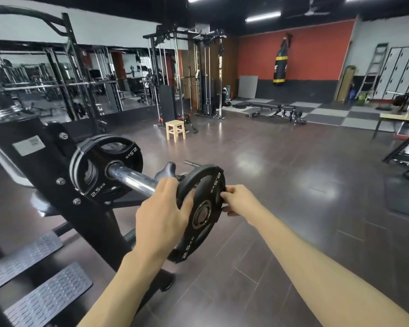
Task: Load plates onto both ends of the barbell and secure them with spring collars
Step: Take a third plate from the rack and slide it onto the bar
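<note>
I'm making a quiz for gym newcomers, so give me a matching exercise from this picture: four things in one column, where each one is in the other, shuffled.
Things:
1. plate in the hands
2. loaded plates
3. wooden stool
4. punching bag

Places:
A. hanging by the orange wall
B. on the floor near the cable machine
C. at the tip of the bar sleeve
D. pushed up the sleeve beside the rack

Pairs: 1-C, 2-D, 3-B, 4-A

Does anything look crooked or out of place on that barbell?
Nothing looks damaged. The plate held by the left hand and right hand sits tilted at the sleeve's end, apart from the plates against the rack. No collar is visibly clamped on.
</note>
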A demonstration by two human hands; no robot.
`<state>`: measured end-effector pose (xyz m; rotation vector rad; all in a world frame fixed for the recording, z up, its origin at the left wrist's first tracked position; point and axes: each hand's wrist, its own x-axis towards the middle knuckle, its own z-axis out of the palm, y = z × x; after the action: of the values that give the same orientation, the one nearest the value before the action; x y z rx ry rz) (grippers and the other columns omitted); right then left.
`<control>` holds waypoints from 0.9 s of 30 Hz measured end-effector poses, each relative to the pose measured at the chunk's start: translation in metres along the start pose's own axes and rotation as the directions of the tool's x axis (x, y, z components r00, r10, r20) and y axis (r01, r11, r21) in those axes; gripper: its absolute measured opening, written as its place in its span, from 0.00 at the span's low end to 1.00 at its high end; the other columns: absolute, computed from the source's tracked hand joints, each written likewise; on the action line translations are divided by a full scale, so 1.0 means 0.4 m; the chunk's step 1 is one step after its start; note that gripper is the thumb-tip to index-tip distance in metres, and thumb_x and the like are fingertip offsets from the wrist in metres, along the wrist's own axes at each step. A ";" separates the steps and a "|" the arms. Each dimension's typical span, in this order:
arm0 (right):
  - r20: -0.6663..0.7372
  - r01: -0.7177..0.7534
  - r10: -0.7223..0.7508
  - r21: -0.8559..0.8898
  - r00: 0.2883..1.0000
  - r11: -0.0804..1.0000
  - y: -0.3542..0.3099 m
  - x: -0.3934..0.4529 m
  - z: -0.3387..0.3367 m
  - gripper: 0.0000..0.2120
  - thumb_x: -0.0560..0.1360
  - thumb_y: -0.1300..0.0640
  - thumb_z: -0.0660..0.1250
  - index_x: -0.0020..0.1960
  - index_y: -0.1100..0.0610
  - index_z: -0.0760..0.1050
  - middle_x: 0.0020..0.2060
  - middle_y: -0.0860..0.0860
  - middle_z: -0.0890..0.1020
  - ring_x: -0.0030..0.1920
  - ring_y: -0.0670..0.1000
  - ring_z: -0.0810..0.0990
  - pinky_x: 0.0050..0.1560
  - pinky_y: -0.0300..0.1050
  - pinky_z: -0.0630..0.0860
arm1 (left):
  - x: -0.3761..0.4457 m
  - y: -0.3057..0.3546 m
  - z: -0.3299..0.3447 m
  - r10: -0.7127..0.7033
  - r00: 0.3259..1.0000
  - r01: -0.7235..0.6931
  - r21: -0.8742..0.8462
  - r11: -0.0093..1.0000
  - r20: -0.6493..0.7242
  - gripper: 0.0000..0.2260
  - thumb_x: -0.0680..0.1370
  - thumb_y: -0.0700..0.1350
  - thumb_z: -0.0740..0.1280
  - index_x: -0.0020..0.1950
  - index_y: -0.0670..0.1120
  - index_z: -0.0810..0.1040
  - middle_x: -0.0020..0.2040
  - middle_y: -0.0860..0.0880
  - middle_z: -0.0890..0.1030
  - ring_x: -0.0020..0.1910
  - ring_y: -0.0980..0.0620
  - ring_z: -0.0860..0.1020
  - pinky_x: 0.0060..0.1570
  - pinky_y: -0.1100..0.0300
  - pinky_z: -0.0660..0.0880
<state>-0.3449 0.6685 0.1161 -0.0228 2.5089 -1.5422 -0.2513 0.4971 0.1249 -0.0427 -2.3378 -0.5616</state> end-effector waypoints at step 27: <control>0.392 -0.288 0.057 0.561 0.918 0.776 -0.377 0.387 0.381 0.22 0.76 0.42 0.71 0.60 0.58 0.81 0.48 0.58 0.88 0.46 0.58 0.88 0.45 0.53 0.84 | 0.324 -0.564 -0.014 -0.157 0.978 0.185 0.224 0.957 -0.137 0.45 0.68 0.75 0.63 0.77 0.49 0.60 0.76 0.47 0.65 0.77 0.44 0.59 0.74 0.45 0.56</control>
<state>-0.4837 0.4473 0.1583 0.0267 1.5975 -1.9809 -0.3858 0.2746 0.1276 0.2990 -2.2886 -0.3542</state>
